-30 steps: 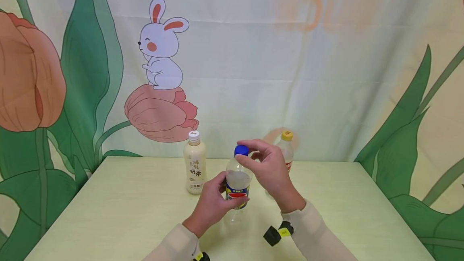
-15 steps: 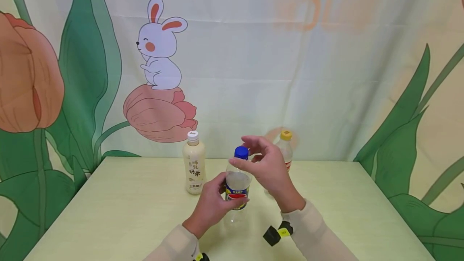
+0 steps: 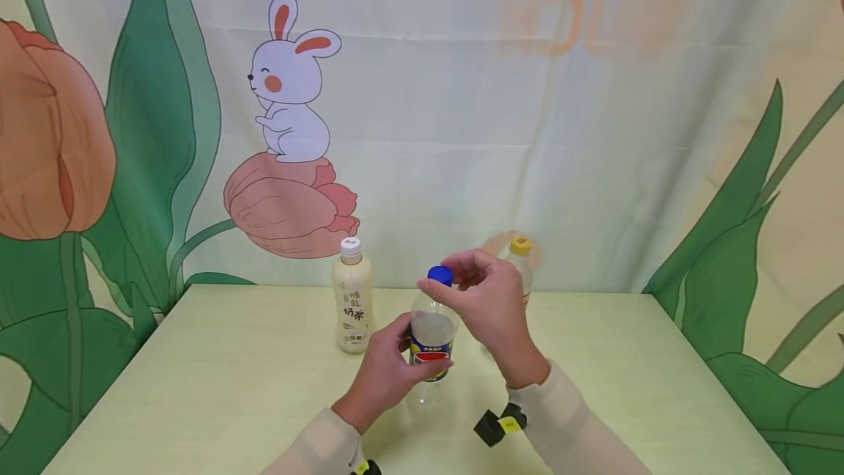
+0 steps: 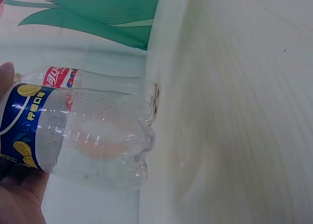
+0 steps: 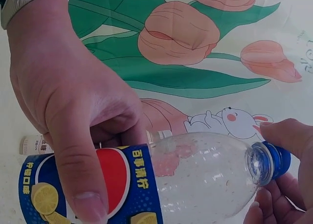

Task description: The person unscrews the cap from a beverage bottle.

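"So, what can you see from the head?"

"Two hands with one clear bottle (image 3: 433,325). It stands up straight by the middle of the table (image 3: 198,372), between the hands. The left hand (image 3: 387,369) is curled round it, at the label (image 3: 425,349). The right hand (image 3: 493,306) is up at the top, pinching the blue cap (image 3: 439,275)."

"Is anything next to them?"

"Yes, a milky bottle (image 3: 352,303) with a white lid (image 3: 351,246) stands just past the left hand. Another bottle with a yellow lid (image 3: 520,245) stands behind the right hand, which hides a lot of it. At the back hangs a cloth (image 3: 461,108) with a rabbit (image 3: 293,105) sitting on a pink flower (image 3: 283,204)."

"And from the left wrist?"

"It all looks turned sideways. I see the low part of the clear bottle, all see-through and bumpy. Its bottom is close to the table, but I can't tell if it touches. Just behind is a red label (image 4: 57,77) on the other bottle."

"What about the right wrist?"

"The left thumb (image 5: 80,180) lies right across the front of the clear bottle, on lemons and blue. At the neck (image 5: 257,164), the right thumb (image 5: 288,133) is on one side of the blue cap and fingers (image 5: 266,199) are on the other. The cap sits on the neck."
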### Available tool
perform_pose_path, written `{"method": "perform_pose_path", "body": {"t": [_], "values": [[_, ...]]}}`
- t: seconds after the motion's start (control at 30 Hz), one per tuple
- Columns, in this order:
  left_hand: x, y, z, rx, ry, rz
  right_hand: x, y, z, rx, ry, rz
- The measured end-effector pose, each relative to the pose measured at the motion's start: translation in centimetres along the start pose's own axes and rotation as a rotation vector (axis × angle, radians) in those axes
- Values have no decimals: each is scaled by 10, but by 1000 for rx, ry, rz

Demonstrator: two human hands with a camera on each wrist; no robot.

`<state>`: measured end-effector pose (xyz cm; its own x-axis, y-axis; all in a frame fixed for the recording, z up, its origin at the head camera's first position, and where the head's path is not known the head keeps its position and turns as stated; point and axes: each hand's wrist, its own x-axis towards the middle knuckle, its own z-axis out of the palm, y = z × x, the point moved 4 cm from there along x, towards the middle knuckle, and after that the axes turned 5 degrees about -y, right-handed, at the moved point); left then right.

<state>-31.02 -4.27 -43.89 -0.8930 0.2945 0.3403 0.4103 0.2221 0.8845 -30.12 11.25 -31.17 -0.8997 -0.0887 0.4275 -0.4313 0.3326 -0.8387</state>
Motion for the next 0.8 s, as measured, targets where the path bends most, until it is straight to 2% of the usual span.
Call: {"method": "perform_pose_path", "body": {"t": [0.37,0.57,0.8], "values": [[0,-1,-3,-2,-7,-2,2,3,1,47,-67,-26],[0,-1,-3,3,-11,-26,4,3,2,101,-161,-22],[0,-2,-3,-9,-9,-9,5,5,2,154,-246,6]]}}
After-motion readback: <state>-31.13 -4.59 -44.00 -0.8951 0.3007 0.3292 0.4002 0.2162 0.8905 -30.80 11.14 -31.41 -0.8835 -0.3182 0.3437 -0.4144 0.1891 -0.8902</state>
